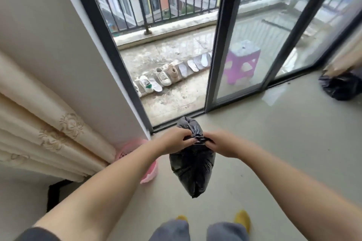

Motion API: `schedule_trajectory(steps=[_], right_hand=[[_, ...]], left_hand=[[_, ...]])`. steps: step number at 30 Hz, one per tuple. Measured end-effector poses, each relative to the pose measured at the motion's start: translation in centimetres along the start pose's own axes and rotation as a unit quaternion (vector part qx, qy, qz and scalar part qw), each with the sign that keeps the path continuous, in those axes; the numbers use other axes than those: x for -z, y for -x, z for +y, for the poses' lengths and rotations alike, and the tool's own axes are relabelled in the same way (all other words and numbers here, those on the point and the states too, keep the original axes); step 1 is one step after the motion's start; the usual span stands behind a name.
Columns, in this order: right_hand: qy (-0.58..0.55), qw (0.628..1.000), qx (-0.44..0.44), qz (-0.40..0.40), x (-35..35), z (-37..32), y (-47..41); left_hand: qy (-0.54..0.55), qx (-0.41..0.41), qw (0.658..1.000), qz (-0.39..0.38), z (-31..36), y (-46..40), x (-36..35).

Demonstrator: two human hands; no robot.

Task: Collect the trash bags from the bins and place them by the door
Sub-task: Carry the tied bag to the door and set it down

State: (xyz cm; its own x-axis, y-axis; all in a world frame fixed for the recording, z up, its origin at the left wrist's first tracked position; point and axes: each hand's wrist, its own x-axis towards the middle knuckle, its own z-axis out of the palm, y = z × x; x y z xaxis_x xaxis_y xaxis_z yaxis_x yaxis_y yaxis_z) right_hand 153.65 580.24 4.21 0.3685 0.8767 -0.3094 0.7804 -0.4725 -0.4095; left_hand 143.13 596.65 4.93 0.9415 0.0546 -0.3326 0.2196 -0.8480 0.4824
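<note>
While one tied bag (340, 88) is lying by the sliding door (241, 49), I'm knotting another black bag (193, 172), left hand (176, 141) and right hand (221, 144) both pinching its neck; delivery is pending.

Two black trash bags: one bag (193, 170) held up between two hands, the left hand (172, 141) and the right hand (223, 146), and a second bag (339, 87) on the floor at the far right. One pink bin (150, 170). One purple stool (242, 62). About four shoes (163, 76) in a row, and several loose insoles (195, 63), roughly six. Two yellow slippers (242, 218).
</note>
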Motion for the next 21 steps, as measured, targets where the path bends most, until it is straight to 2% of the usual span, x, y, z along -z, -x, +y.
schedule_trajectory(steps=[4, 8, 13, 21], right_hand=[[-0.031, 0.992, -0.105, 0.054, -1.4, 2.3, 6.8], [-0.075, 0.973, -0.194, 0.103, -3.2, 4.3, 15.0], [-0.125, 0.928, -0.314, 0.157, -6.1, 6.5, 27.1], [-0.174, 0.846, -0.453, 0.22, -12.8, 9.1, 50.5]], left_hand=[[-0.036, -0.105, 0.993, -0.047, 5.4, -2.1, -1.9], [-0.086, -0.199, 0.972, -0.093, 12.1, -3.8, -5.2], [-0.109, -0.288, 0.937, -0.164, 22.7, -4.2, -11.1], [-0.151, -0.415, 0.856, -0.269, 43.7, 0.7, -24.2]])
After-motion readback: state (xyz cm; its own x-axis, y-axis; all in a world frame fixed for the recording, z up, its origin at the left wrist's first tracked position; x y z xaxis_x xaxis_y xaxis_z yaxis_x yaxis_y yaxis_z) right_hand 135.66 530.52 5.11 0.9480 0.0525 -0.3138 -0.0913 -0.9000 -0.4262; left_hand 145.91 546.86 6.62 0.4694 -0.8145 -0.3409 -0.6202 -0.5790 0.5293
